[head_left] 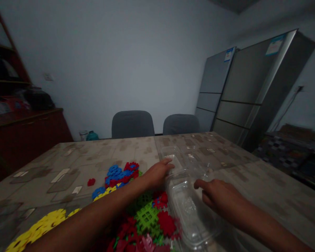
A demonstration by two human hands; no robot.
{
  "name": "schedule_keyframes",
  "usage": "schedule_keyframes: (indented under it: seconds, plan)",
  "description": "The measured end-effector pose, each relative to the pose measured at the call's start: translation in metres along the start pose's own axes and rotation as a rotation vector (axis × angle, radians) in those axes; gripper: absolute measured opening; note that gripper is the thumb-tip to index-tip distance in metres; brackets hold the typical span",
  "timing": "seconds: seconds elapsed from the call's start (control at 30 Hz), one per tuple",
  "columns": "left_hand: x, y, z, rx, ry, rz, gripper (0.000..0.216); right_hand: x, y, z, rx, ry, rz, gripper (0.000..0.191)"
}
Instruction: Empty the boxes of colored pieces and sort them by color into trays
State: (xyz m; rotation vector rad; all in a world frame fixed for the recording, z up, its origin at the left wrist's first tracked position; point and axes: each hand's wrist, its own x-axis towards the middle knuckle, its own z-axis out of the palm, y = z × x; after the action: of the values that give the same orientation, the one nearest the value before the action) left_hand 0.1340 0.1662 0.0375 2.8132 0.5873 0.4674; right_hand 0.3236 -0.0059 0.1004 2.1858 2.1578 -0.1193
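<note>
A clear plastic box [191, 213] lies on the table between my hands, with its clear lid [174, 155] hinged open behind it. My left hand [157, 173] rests on the near edge of the lid, fingers stretched forward and nothing held. My right hand [217, 194] hovers over the box's right side with the forefinger pointing left and the other fingers curled; it holds nothing I can see. Left of the box lies a heap of flat plastic snowflake pieces: blue [117, 173], red [168, 222], green [147, 217] and yellow [39, 227].
The patterned table [265, 189] reaches two grey chairs [132, 124] at its far side. A tall steel refrigerator [252, 91] stands at the right, a dark red cabinet [23, 136] at the left. A single red piece [91, 182] lies apart.
</note>
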Motion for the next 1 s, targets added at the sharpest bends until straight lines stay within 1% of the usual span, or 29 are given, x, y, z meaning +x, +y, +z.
schedule_keyframes:
  seconds: [0.1,0.2,0.27,0.37,0.47,0.53,0.7,0.8,0.9,1.0]
  plan:
    - [0.001,-0.001,-0.001,-0.016,0.002,-0.006,0.032,0.004,0.005,-0.005,0.019,0.053,-0.001,0.044]
    - [0.0,-0.002,-0.002,-0.015,0.035,-0.05,0.034,0.006,0.008,-0.004,0.051,0.101,-0.014,0.042]
    - [-0.003,-0.001,-0.003,-0.008,0.042,-0.077,0.034,0.005,0.005,0.002,0.044,0.063,-0.005,0.042]
    - [-0.007,0.001,-0.002,-0.004,0.009,-0.066,0.034,-0.003,-0.001,0.01,0.027,-0.004,0.007,0.044]
    - [-0.008,0.002,0.0,0.003,-0.027,-0.047,0.033,-0.01,-0.004,0.015,0.026,-0.017,0.022,0.045]
    - [-0.004,0.001,0.003,0.018,-0.032,-0.057,0.033,-0.009,0.0,0.018,0.027,-0.027,0.038,0.044]
    - [0.008,-0.004,0.008,0.065,-0.048,-0.084,0.031,0.009,0.028,0.033,0.067,-0.055,0.018,0.046]
    - [0.013,-0.003,0.008,0.09,-0.065,-0.087,0.031,0.024,0.041,0.041,0.08,-0.054,-0.007,0.049]
    - [0.016,0.002,0.008,0.114,-0.072,-0.11,0.03,0.035,0.045,0.043,0.089,-0.051,-0.032,0.054]
    - [0.019,0.007,0.008,0.139,-0.076,-0.156,0.03,0.042,0.045,0.041,0.074,-0.043,-0.023,0.058]
